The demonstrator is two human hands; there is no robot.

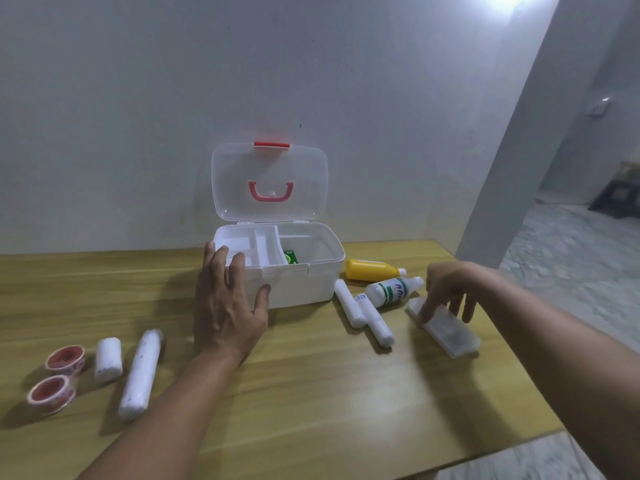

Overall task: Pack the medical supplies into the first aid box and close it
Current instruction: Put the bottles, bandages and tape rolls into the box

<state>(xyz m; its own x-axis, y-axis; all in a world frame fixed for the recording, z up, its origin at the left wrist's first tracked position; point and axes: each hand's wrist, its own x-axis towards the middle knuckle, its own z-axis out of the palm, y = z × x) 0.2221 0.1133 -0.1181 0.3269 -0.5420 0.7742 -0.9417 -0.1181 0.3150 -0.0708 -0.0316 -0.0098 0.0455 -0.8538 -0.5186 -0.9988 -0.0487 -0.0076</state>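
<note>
The white first aid box (311, 282) stands open at the back of the table, its clear lid (270, 168) upright with a red handle. A white tray fills its left part and a green item (290, 257) lies in the right part. My left hand (228, 303) rests flat against the box's front left corner, fingers spread, holding nothing. My right hand (446, 289) touches the near end of a clear flat case (446, 329) with its fingertips. Beside the box lie a yellow bottle (372, 270), a white bottle (393, 291) and two thin gauze rolls (363, 313).
On the left of the wooden table (311, 393) lie two red tape rolls (57, 375), a short bandage roll (108, 358) and a long bandage roll (140, 372). The table's right edge runs beside a grey pillar (519, 168). A wall stands right behind the box.
</note>
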